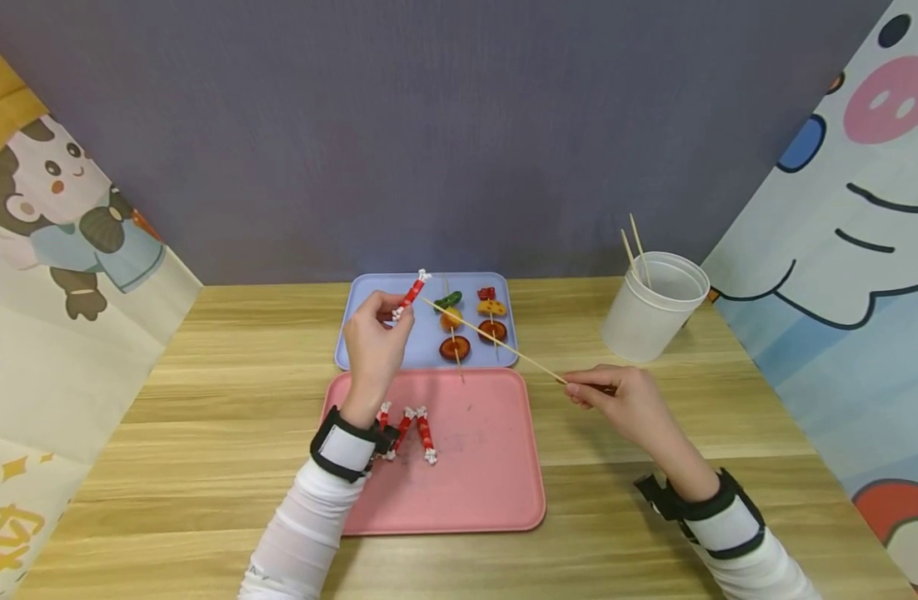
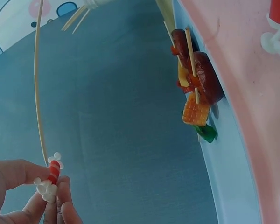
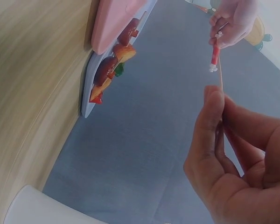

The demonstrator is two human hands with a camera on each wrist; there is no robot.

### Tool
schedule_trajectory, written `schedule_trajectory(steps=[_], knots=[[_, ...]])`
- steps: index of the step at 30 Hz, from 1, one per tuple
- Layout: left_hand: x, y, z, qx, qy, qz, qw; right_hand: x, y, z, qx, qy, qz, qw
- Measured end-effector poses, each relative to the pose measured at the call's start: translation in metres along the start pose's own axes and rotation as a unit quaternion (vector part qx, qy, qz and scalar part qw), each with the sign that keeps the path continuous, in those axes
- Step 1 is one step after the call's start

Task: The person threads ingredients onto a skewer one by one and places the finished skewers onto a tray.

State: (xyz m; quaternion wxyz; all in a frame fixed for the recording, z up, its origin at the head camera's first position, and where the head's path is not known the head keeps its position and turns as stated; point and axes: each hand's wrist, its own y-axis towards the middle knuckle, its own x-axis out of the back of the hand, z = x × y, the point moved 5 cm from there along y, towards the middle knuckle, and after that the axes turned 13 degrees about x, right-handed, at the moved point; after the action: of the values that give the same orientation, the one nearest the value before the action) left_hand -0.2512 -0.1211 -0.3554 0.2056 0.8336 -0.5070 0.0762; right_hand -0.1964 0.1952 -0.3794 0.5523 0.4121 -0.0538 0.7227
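Note:
My left hand [image 1: 375, 340] pinches a short red stick-shaped piece with white knobbly ends [image 1: 411, 295] between thumb and fingers, above the blue tray [image 1: 344, 337]. In my right hand [image 1: 622, 402], thumb and fingertips pinch a thin bamboo skewer [image 1: 504, 343] near one end. The skewer slants up and left; its far tip lies close beside the red piece [image 2: 54, 172] in the left wrist view, and I cannot tell whether they touch. Several more red pieces [image 1: 425, 433] with white ends lie on the pink tray [image 1: 489, 500], partly behind the left wrist.
Two loaded skewers lie on the blue tray; one carries a brown slice [image 1: 455, 348], a yellow-orange piece and a green piece, the other a brown slice [image 1: 492, 332], a yellow piece and a red one. A white bucket [image 1: 642, 321] with skewers stands at the right, by the grey back panel [image 1: 459, 142].

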Motion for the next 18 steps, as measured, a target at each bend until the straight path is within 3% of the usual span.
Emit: schedule_trajectory(steps=[10,18], knots=[[-0.0009,-0.0021,-0.0026,-0.004,0.003,0.002,1.0000,-0.0005,-0.0002,0.0005,-0.004,-0.008,0.002,1.0000],[-0.0008,-0.0038,-0.0059,-0.035,0.015,-0.016,0.9992,-0.0020,-0.0006,0.0011,-0.018,0.008,0.011,0.9998]])
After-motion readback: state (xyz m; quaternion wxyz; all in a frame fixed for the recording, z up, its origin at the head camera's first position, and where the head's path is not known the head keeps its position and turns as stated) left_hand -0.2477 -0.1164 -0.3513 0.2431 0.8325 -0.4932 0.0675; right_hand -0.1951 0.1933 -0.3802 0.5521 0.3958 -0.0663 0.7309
